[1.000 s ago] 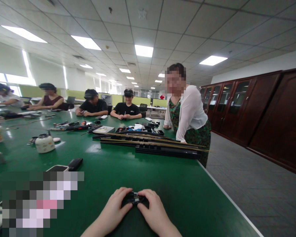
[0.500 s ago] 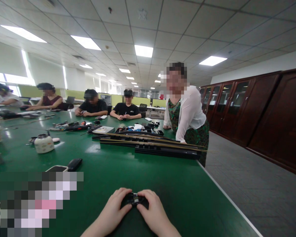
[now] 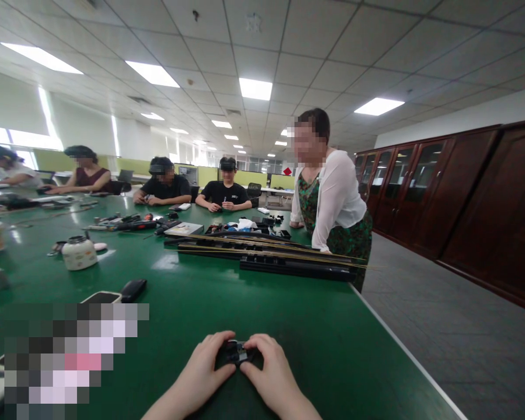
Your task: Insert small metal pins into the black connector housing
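Observation:
Near the front of the green table (image 3: 289, 315), a small black device (image 3: 236, 352) with a silvery metal part in its middle sits between my hands. My left hand (image 3: 207, 361) grips its left side, thumb below and fingers above. On its right side my right hand (image 3: 269, 364) holds it the same way, with the fingertips close to the metal part. The fingers cover both ends of the device, and its exact kind cannot be made out.
Long black strips with thin yellow rods (image 3: 266, 254) lie across the table ahead. A white jar (image 3: 79, 253), a phone (image 3: 102, 297) and a black pouch (image 3: 133, 289) lie to the left. One person (image 3: 336, 198) leans on the right edge; several others sit opposite.
My right fingers have shifted slightly on the black device, and its metal part shows a little differently. The standing person's head has turned to the left.

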Demonstrator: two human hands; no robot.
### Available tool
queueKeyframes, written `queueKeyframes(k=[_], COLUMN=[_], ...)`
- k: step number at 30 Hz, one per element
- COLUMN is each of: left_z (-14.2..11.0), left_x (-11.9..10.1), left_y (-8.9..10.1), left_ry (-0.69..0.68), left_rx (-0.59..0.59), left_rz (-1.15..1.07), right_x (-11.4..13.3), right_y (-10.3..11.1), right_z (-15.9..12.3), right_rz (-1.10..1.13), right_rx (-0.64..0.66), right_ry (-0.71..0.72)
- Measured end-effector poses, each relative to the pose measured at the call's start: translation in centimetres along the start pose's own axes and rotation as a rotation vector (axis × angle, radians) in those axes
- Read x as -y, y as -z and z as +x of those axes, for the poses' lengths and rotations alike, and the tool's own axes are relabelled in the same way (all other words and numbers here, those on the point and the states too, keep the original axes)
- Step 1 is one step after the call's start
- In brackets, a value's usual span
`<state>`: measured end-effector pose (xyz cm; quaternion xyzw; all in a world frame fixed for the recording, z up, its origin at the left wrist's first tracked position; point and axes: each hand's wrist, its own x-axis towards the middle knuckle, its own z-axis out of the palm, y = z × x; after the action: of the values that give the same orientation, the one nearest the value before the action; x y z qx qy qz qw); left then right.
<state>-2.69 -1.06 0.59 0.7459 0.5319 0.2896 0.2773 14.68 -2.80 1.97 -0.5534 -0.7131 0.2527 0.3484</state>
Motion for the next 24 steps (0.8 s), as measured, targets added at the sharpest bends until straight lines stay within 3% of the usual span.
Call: queueKeyframes(k=[10, 24], left_z=[0.02, 0.05], left_x=[-0.49, 0.15], left_y=[0.25, 0.06], left_ry=[-0.037, -0.033], left_rx=[0.011, -0.012], left_rz=[0.019, -0.003], right_x=[-0.13, -0.7], right_y=[-0.05, -0.03], right_z=[0.07, 0.31], right_rz=[0.014, 0.073], right_rx=[0.002, -0.131], right_ry=[0.006, -0.025])
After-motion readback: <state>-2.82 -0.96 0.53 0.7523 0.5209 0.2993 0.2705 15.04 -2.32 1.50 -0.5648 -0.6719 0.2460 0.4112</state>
